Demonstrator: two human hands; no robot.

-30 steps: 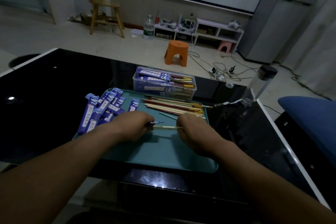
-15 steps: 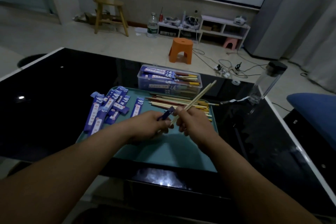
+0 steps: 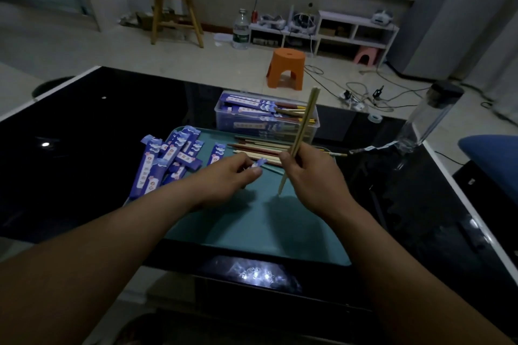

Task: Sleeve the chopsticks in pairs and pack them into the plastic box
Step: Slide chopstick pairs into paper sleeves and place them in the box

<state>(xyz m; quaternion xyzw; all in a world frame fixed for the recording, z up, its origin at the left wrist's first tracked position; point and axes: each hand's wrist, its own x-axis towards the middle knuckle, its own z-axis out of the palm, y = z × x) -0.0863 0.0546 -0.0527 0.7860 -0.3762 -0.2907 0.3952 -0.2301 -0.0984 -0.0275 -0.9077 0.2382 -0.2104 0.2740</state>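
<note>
Presently: black worktop carries teal tray; plastic box behind it, partly filled. Right hand grasps chopstick pair near-upright, tips down. Left hand pinches blue sleeve. Risk: tips splay, miss the narrow sleeve mouth, crumpling paper.

My right hand grips a pair of pale wooden chopsticks nearly upright, tips down over the teal tray, while my left hand pinches a blue paper sleeve beside them; behind stands the clear plastic box of sleeved pairs
</note>
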